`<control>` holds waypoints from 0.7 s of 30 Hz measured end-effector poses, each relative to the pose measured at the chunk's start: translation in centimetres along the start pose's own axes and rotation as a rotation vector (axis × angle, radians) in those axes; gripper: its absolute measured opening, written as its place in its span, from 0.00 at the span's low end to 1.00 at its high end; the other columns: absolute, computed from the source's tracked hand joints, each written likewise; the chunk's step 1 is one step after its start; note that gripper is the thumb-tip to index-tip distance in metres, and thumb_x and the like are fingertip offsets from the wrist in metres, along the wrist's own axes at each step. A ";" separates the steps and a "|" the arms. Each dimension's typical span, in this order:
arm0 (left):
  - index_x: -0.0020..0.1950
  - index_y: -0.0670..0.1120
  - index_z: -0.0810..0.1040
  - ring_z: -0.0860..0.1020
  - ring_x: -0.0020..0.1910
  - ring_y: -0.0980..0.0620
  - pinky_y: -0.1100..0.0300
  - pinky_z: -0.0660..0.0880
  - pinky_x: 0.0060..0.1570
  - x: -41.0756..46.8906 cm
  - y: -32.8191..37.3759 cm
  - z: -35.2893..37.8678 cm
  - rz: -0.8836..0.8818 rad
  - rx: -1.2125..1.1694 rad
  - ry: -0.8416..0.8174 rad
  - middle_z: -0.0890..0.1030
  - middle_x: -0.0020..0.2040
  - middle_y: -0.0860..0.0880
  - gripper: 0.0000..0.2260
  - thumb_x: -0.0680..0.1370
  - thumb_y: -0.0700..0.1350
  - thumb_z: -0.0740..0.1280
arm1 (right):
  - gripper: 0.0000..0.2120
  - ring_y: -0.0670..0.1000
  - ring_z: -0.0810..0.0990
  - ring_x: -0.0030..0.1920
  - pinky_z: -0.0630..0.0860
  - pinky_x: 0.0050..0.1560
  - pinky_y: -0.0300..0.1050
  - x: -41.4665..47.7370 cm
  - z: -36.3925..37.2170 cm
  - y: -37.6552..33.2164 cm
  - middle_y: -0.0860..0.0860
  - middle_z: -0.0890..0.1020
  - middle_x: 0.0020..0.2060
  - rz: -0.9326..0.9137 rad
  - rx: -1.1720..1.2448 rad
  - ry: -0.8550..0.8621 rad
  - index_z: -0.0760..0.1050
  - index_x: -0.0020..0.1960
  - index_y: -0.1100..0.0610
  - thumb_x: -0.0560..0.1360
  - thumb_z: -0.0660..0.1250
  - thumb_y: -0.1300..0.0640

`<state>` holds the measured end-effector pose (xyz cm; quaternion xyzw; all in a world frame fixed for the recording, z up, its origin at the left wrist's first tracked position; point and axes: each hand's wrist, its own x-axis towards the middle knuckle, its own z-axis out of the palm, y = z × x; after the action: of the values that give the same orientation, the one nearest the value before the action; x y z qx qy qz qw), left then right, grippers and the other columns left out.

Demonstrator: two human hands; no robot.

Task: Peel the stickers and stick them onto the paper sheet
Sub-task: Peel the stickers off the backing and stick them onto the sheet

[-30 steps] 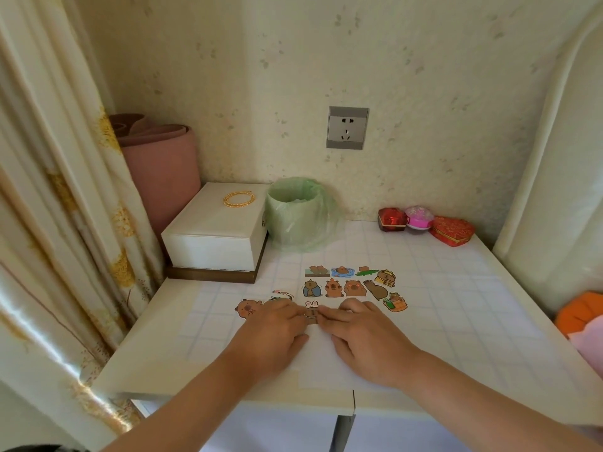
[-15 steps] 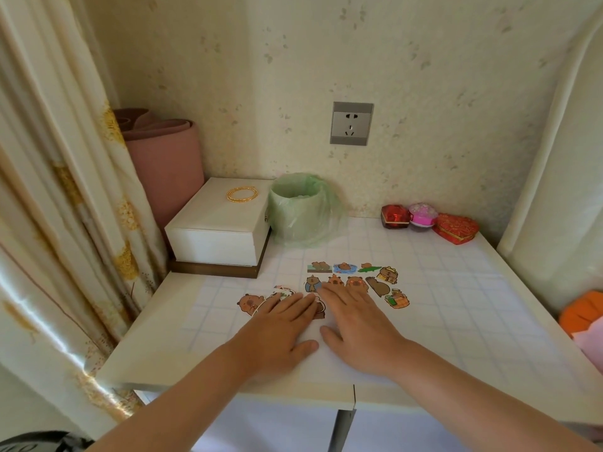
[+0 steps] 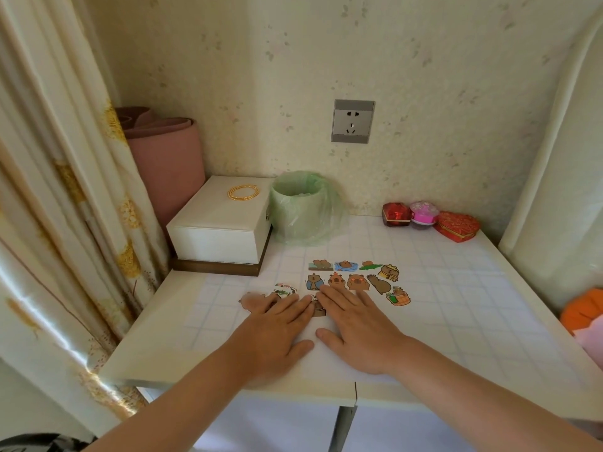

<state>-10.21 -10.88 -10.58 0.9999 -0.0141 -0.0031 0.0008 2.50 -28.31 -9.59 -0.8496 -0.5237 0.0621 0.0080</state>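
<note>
A white paper sheet lies on the gridded tabletop, mostly under my hands. My left hand and my right hand lie flat on it side by side, fingers straight. Between their fingertips a brown sticker shows, partly covered. Beyond my right hand several capybara stickers sit in rows. Left of them lie a round sticker and a brown capybara sticker, which my left fingers partly hide.
A green-lined bin stands behind the stickers. Left of it is a white box with a gold bracelet on top. Red and pink small boxes sit at the back right. A curtain hangs on the left.
Both hands went from curled at the sticker to flat with straight fingers, sliding a little forward over the sheet. The view has tilted slightly.
</note>
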 end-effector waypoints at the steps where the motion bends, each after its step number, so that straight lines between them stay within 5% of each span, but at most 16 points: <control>1: 0.81 0.52 0.43 0.41 0.80 0.55 0.54 0.36 0.77 -0.1 0.1 -0.1 -0.008 -0.012 -0.029 0.43 0.81 0.55 0.37 0.75 0.66 0.33 | 0.42 0.46 0.36 0.79 0.38 0.79 0.51 -0.1 0.0 0.1 0.46 0.41 0.81 -0.001 0.019 -0.014 0.42 0.82 0.52 0.76 0.36 0.29; 9: 0.82 0.50 0.45 0.42 0.80 0.53 0.55 0.36 0.76 0.2 0.4 -0.7 -0.004 -0.018 -0.064 0.44 0.81 0.53 0.39 0.74 0.67 0.34 | 0.42 0.43 0.33 0.78 0.35 0.78 0.48 -1.6 -0.4 -0.3 0.44 0.36 0.80 -0.068 0.035 -0.088 0.37 0.81 0.50 0.73 0.33 0.31; 13: 0.74 0.49 0.71 0.69 0.73 0.49 0.52 0.59 0.71 -0.1 -0.1 -1.0 0.051 0.086 0.020 0.72 0.73 0.50 0.31 0.81 0.65 0.46 | 0.42 0.42 0.34 0.78 0.37 0.79 0.50 -1.5 0.0 -0.1 0.44 0.38 0.80 -0.068 0.042 -0.077 0.39 0.82 0.50 0.73 0.34 0.31; 15: 0.69 0.50 0.77 0.75 0.68 0.49 0.52 0.68 0.67 0.0 -0.1 -0.9 0.051 0.098 0.042 0.78 0.68 0.51 0.28 0.80 0.64 0.52 | 0.40 0.43 0.36 0.79 0.39 0.79 0.50 -1.4 -0.1 -0.2 0.44 0.40 0.80 -0.062 0.048 -0.066 0.41 0.82 0.50 0.75 0.36 0.31; 19: 0.78 0.52 0.63 0.59 0.78 0.51 0.53 0.51 0.76 -0.1 0.5 -1.0 -0.003 -0.069 0.010 0.63 0.78 0.53 0.35 0.76 0.66 0.45 | 0.31 0.44 0.44 0.80 0.44 0.80 0.50 -1.0 -0.5 -0.1 0.44 0.47 0.81 -0.055 0.068 -0.034 0.48 0.82 0.49 0.83 0.48 0.39; 21: 0.79 0.55 0.61 0.54 0.78 0.54 0.54 0.47 0.77 0.0 0.4 -1.2 -0.058 -0.217 -0.001 0.60 0.79 0.56 0.33 0.76 0.66 0.50 | 0.28 0.47 0.51 0.80 0.51 0.78 0.50 -0.8 -0.7 -0.1 0.45 0.53 0.81 -0.060 0.075 0.008 0.54 0.81 0.49 0.84 0.51 0.42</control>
<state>-10.18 -11.27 -9.40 0.9939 0.0151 -0.0051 0.1091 2.13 -28.89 -8.83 -0.8328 -0.5463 0.0779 0.0436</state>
